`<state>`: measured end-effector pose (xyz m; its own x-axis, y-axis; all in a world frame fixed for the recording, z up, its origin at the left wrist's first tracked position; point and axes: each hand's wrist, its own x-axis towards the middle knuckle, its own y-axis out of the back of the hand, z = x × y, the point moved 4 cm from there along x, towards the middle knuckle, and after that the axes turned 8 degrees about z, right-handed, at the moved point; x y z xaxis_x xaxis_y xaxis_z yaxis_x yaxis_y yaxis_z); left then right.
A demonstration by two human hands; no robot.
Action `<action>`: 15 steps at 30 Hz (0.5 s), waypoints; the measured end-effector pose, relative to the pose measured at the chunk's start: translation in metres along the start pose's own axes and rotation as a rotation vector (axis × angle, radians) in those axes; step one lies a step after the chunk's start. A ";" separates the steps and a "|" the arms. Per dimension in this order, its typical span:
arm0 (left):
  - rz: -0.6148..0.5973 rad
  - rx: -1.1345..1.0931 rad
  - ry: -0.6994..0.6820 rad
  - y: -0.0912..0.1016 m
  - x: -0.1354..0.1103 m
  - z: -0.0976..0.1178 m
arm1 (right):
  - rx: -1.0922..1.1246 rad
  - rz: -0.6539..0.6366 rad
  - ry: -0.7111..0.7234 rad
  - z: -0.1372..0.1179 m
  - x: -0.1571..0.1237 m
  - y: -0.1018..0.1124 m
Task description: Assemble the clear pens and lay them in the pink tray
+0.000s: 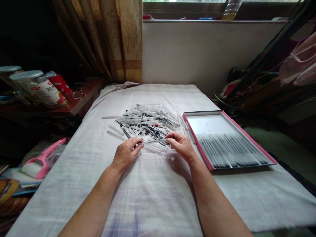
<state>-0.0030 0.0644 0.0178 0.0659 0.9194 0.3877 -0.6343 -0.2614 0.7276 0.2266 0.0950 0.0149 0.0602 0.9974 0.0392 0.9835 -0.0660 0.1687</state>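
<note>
Between my two hands runs a slim pen-like tube [155,141], greyish and see-through, held nearly level over the front of a loose pile. My left hand [127,152] pinches its left end between thumb and fingers. At the other end, my right hand [181,144] has its fingertips closed on the tube, and a dark tip shows there. The pile [153,117] holds many clear tubes, thin black rods and small black caps, with one small red piece [156,125] among them. To the right lies a shallow pink-edged box [202,153], with a row of similar black-ended tubes [229,149] in its near half.
A pale cloth [153,204] covers the table. On the left, a brown side table [84,98] carries jars [44,89] and a red packet [59,84]; a pink-handled object [45,158] lies lower down. Behind are a curtain [128,42] and a windowsill [172,21].
</note>
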 end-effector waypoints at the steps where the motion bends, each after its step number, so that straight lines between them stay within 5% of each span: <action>1: 0.000 -0.011 0.000 0.000 0.000 0.000 | 0.002 -0.014 -0.008 0.000 0.000 0.000; 8: -0.087 -0.333 0.115 -0.011 0.000 -0.005 | -0.081 -0.301 -0.115 0.003 -0.006 -0.002; 15: -0.191 -0.477 0.281 -0.017 -0.001 -0.010 | -0.086 -0.363 -0.120 0.010 -0.007 0.000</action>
<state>0.0006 0.0703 -0.0008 0.0479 0.9969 0.0619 -0.9123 0.0184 0.4091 0.2281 0.0878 0.0046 -0.2639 0.9523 -0.1532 0.9270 0.2943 0.2326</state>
